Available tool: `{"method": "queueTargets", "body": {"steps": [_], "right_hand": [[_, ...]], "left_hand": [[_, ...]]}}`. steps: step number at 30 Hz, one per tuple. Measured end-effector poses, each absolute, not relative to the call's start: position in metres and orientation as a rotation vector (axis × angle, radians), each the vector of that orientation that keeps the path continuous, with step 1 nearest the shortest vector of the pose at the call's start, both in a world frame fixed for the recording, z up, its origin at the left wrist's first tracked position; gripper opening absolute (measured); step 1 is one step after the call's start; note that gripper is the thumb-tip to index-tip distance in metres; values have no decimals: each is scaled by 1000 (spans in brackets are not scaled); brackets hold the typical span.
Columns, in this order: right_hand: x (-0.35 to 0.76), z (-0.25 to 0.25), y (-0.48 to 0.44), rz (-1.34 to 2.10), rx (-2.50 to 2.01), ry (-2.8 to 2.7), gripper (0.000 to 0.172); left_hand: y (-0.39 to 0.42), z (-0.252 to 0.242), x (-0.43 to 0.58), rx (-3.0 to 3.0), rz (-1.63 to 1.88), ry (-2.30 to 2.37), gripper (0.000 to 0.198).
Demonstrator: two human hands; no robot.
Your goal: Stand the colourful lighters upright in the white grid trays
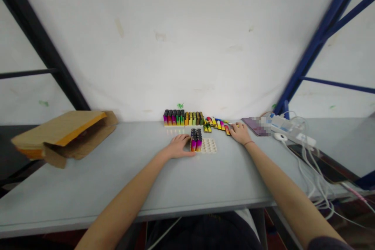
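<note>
My left hand (pixel 176 147) curls around the left end of a white tray with round holes (pixel 209 146), its thumb along the front edge and its fingers behind. In the tray's left part stand two rows of purple-to-orange lighters (pixel 196 144) with black tops. My right hand (pixel 240 133) rests at the right end of a loose pile of lighters (pixel 219 124), fingers bent down onto a lighter (pixel 227 130); its fingertips are partly hidden. Behind the tray, upright lighters fill one block in pink and green (pixel 174 118) and another in yellow and orange (pixel 193 118).
An opened brown cardboard box (pixel 67 131) lies at the left of the grey table (pixel 164 187). To the right are a purple phone-like slab (pixel 256 126), a white power strip (pixel 293 129), tangled white cables (pixel 318 179) and a dark flat device (pixel 325 164). A wall closes off the back.
</note>
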State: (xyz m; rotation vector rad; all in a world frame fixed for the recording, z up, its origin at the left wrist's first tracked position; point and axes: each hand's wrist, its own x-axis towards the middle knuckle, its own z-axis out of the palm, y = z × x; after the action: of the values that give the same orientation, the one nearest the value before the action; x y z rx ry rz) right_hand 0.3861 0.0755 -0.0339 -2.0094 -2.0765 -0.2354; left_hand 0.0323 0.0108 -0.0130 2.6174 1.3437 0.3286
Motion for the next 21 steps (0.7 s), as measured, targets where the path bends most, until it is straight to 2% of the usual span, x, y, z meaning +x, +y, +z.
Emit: {"method": "queueTargets", "body": {"steps": [6, 8, 14, 21], "right_hand": [[377, -41, 54, -268, -2024, -1874, 61], [373, -39, 50, -234, -2106, -1769, 61], [363, -27, 50, -1, -2132, -1799, 44], [354, -24, 46, -33, -2175, -1646, 32]], "left_hand": [[13, -16, 33, 2623, 346, 1342, 77], [12, -15, 33, 2624, 341, 1342, 77], [11, -13, 33, 2624, 336, 1346, 77], [11, -12, 33, 2626, 312, 1353, 78]]}}
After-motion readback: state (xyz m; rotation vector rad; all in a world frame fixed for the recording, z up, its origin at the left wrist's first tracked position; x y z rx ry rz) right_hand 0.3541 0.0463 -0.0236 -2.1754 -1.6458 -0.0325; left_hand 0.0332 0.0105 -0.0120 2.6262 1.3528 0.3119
